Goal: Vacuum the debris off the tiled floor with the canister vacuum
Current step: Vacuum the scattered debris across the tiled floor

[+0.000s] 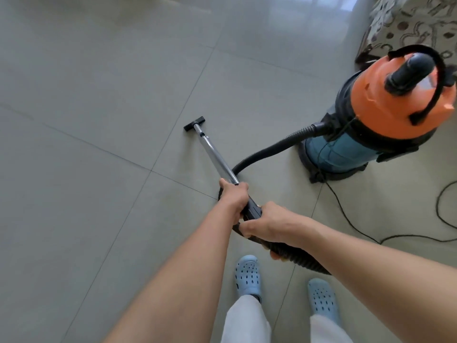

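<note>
A canister vacuum (pixel 366 125) with an orange lid and a teal drum stands on the grey tiled floor (pixel 86 120) at the right. Its black ribbed hose (pixel 269 149) curves from the drum to a silver wand (pixel 215 154). The wand ends in a small black floor nozzle (pixel 194 123) resting flat on a tile. My left hand (pixel 233 196) grips the wand where the metal meets the black handle. My right hand (pixel 264 226) holds the handle and hose just behind it. No debris shows on the tiles.
A black power cord (pixel 351 219) trails over the floor at the right and loops toward the edge. Patterned fabric of a piece of furniture (pixel 408 26) hangs at the top right, behind the vacuum. My feet in light blue clogs (pixel 247 276) stand at the bottom.
</note>
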Tool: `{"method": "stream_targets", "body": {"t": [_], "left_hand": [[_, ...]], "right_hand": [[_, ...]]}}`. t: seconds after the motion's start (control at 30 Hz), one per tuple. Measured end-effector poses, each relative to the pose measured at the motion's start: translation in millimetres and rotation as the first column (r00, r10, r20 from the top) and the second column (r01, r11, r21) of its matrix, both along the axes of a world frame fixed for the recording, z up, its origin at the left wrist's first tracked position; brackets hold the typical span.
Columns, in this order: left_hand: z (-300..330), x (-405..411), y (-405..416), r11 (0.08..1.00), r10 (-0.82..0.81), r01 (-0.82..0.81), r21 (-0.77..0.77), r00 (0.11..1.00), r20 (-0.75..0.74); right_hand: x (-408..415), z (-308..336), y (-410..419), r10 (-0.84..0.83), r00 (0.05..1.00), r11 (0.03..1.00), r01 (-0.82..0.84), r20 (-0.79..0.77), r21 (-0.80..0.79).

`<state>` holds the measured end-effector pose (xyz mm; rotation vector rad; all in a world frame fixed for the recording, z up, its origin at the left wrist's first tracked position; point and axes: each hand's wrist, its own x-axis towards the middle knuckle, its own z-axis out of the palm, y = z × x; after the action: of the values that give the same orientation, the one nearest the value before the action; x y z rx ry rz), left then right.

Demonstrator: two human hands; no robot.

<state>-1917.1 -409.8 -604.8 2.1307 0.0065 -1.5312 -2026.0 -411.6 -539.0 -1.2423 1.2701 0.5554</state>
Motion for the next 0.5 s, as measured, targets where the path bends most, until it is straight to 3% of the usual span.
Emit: {"method": "stream_targets", "body": {"t": [0.17, 0.5], "left_hand": [[-0.7, 6.7, 7.5, 1.0, -0.011, 0.01, 0.017, 0.998, 0.063], [23.6, -39.1, -2.8, 0.979, 0.205, -0.203, -0.031, 0.977, 0.066]], "right_hand": [[9.6, 0.3, 1.8, 0.031, 0.999, 0.997, -0.033, 0.032, 0.072], [-28.9, 25.8, -27.1, 0.248, 0.969, 0.965, -0.248, 0.013, 0.084]]}}
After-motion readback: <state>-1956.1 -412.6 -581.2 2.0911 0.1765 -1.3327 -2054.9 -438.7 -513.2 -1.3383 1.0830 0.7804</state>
